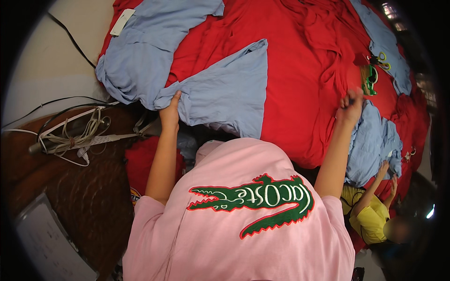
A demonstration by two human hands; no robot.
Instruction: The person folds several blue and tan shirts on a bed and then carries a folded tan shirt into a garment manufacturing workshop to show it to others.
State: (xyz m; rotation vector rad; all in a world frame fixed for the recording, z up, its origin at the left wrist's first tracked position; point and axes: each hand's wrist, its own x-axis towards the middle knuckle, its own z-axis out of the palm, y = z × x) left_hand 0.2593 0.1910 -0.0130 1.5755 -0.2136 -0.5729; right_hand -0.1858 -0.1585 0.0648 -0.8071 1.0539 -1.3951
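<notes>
Hands at the near edge of a cutting table spread with red fabric (pixel 300 70): our left hand (pixel 170 110) pinches the lower corner of a pale blue cloth panel (pixel 229 89), thumb up against the fold, where the panel overhangs the table's near edge. That panel lies flat on the red fabric, its straight right edge running from an upper corner near the table's middle down toward our chest. A second blue piece (pixel 150 51), crumpled, lies to its left and spills over the table's left edge; a white paper tag (pixel 122 21) rests on it at the top.

Our right hand (pixel 351 104) is clenched into a fist; whether it grips red fabric or something small we cannot tell, as it is blurred. Just beyond it lies another blue panel (pixel 375 145), draped over the right-hand edge, and a co-worker's hand (pixel 384 168), from a person in a yellow shirt (pixel 370 215), touches its lower hem.

Scissors with yellow and green handles (pixel 375 70) lie on the red fabric beyond our right fist, near a further blue strip (pixel 384 42).

Between our two hands the red fabric is bare. A dark wooden surface (pixel 84 196) at left carries tangled white cords (pixel 75 136)
</notes>
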